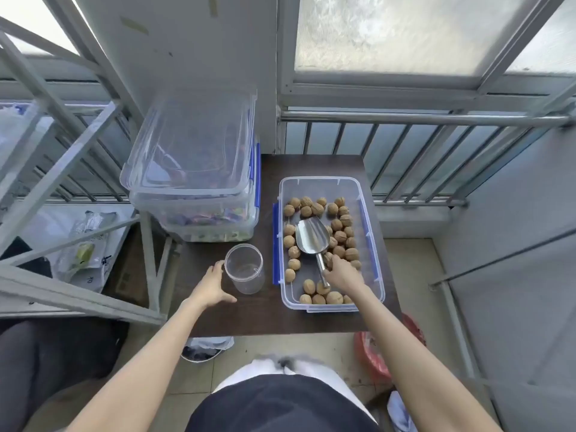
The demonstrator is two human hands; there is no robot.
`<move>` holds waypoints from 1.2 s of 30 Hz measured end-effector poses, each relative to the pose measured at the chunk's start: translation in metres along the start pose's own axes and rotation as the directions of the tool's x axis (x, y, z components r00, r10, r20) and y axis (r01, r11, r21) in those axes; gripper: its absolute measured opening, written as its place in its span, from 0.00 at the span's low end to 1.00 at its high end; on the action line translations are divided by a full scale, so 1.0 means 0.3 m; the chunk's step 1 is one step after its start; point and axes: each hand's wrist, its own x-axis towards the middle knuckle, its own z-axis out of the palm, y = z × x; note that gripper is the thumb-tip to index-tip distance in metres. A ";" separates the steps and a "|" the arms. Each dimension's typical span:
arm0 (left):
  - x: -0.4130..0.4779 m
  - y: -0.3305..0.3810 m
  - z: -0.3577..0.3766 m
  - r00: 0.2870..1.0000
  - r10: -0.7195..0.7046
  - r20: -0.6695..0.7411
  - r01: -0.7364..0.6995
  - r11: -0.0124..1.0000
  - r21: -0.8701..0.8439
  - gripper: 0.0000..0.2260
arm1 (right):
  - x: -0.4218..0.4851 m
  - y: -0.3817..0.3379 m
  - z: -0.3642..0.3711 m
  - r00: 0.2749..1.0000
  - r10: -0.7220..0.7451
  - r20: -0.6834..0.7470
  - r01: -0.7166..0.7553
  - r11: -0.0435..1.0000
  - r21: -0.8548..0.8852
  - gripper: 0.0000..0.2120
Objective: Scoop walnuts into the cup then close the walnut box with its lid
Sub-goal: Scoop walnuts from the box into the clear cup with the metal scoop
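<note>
Nearest me I see two bare forearms reaching over the near edge of the small dark brown wooden table (249,319). My left hand (212,285) lies spread with its fingers loose, touching the near-left side of the one clear cylindrical plastic cup (244,269), which stands upright and seems to hold nothing. My right hand (343,274) is closed around the handle of the single shiny metal scoop (311,236), whose bowl points away from me and rests among the brown whole walnuts (339,236). I count roughly forty of them, scattered in one layer inside the clear rectangular plastic box with blue side clips (333,307), just right of the cup and with no lid on. Farther left, two more clear plastic tubs (193,169) are stacked, the lower holding colourful wrapped pieces; a clear lid may lie on top, but I cannot tell. Behind stand a grey metal railing (420,118) and frosted window panes (396,32).
</note>
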 end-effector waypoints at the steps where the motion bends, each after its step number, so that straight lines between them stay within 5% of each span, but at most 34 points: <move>1: 0.004 0.006 0.003 1.000 0.022 -0.017 -0.023 1.000 -0.019 0.51 | 0.007 -0.006 0.002 1.000 0.018 -0.006 -0.018 1.000 0.000 0.20; 4: 0.011 0.030 0.012 0.995 0.053 -0.086 -0.058 0.997 -0.057 0.55 | 0.040 -0.019 0.018 0.997 0.070 -0.013 -0.069 0.997 0.022 0.28; 9: 0.015 0.101 0.051 0.983 0.097 -0.154 -0.146 0.925 -0.352 0.55 | 0.108 -0.037 0.071 0.991 0.133 0.015 -0.134 0.991 0.027 0.30; 16: 0.039 0.136 0.099 0.975 0.048 -0.218 -0.163 0.821 -0.547 0.40 | 0.142 -0.025 0.129 0.988 0.153 -0.007 -0.153 0.985 -0.085 0.25; 23: -0.005 0.186 0.027 0.947 0.064 -0.314 -0.231 0.817 -0.529 0.35 | 0.134 0.025 0.073 0.991 0.125 0.054 -0.124 0.992 -0.030 0.21; 31: -0.028 0.258 -0.056 0.931 0.101 -0.351 -0.276 0.824 -0.494 0.36 | 0.061 0.109 -0.069 0.959 0.095 0.269 -0.023 0.965 -0.260 0.18; 36: -0.029 0.276 -0.060 0.920 0.115 -0.376 -0.290 0.844 -0.452 0.34 | 0.011 0.139 -0.159 0.879 0.116 0.463 0.080 0.921 -0.382 0.16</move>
